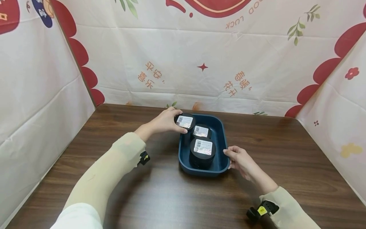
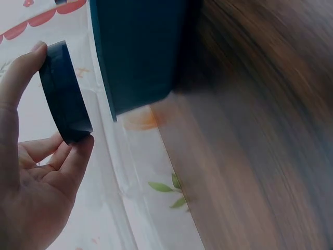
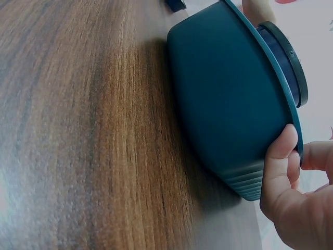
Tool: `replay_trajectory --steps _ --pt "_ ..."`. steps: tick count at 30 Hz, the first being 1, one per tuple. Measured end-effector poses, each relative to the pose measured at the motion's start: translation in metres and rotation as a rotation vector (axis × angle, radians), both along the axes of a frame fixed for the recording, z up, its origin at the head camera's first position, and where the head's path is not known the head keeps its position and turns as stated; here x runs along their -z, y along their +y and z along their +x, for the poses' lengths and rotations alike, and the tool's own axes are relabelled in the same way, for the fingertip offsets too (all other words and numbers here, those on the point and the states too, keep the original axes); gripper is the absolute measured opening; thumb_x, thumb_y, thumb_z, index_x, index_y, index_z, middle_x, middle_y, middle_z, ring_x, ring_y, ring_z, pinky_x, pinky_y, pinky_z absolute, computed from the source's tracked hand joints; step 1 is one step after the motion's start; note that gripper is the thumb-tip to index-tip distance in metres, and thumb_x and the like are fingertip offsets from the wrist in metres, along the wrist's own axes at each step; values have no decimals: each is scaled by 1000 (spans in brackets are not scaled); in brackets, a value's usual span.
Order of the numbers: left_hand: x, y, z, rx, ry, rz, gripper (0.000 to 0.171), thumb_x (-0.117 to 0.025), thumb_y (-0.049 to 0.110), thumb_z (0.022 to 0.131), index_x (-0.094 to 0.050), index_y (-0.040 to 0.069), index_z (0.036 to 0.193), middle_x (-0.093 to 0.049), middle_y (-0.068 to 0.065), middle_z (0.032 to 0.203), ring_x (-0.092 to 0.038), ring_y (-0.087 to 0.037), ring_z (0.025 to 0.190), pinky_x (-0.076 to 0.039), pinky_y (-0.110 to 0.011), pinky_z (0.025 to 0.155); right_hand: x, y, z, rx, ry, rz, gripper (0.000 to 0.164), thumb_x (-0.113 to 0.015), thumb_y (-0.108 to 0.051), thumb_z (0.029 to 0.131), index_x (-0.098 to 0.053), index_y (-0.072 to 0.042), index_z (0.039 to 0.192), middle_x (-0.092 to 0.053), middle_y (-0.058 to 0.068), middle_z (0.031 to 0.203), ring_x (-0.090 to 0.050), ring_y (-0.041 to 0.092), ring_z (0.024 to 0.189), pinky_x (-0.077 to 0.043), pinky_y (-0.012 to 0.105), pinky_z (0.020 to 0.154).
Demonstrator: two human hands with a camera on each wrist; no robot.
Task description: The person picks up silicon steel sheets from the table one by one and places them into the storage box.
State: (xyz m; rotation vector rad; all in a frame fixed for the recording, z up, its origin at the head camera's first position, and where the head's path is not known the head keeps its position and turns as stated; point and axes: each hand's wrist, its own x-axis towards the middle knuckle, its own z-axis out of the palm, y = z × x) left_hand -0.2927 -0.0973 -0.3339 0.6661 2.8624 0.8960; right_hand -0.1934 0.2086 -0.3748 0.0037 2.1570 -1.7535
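My left hand grips a flat round black container with a white label on top, between thumb and fingers. It is held over the far left corner of a blue plastic bin. In the left wrist view the same container is seen edge-on, apart from the bin's wall. Two similar black containers, one farther back and one nearer, are in the bin; the nearer one sits higher and looks stacked, though what lies under it is mostly hidden. My right hand pinches the bin's right rim near its front corner.
The bin stands on a dark brown wooden table, near the back edge. A white printed cloth hangs behind the table, with more cloth at both sides. Each forearm has a black strapped device, the right one being close to the tabletop.
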Motion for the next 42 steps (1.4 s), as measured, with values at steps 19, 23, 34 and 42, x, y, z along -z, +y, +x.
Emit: replay_trajectory --steps 19,23,34,42 --pt "10 43 -14 71 -8 -93 91 -77 52 68 -42 4 138 -45 -11 121 -49 -19 98 -45 -29 86 0 0 1 -3 -7 -8 22 -47 -18 98 -43 4 102 -44 3 70 -48 11 56 -49 22 55" --pt "9 48 -15 72 -5 -101 91 -77 52 68 -42 5 138 -45 -10 120 -50 -18 97 -45 -29 85 0 0 1 -7 -2 -2 24 -46 -18 98 -43 5 104 -44 3 71 -48 11 57 -49 22 56" --pt "15 63 -16 118 -3 -162 87 -76 49 72 -42 4 138 -46 -11 118 -50 -17 93 -45 -27 83 3 -2 -1 -6 -10 -15 21 -47 -17 98 -43 4 102 -43 3 70 -48 11 57 -49 22 55" --pt "19 70 -18 150 42 -206 82 -75 47 74 -45 3 135 -48 -12 117 -49 -17 93 -44 -26 81 2 0 -1 4 -2 2 22 -47 -18 98 -43 3 101 -43 3 70 -47 11 56 -49 22 55"
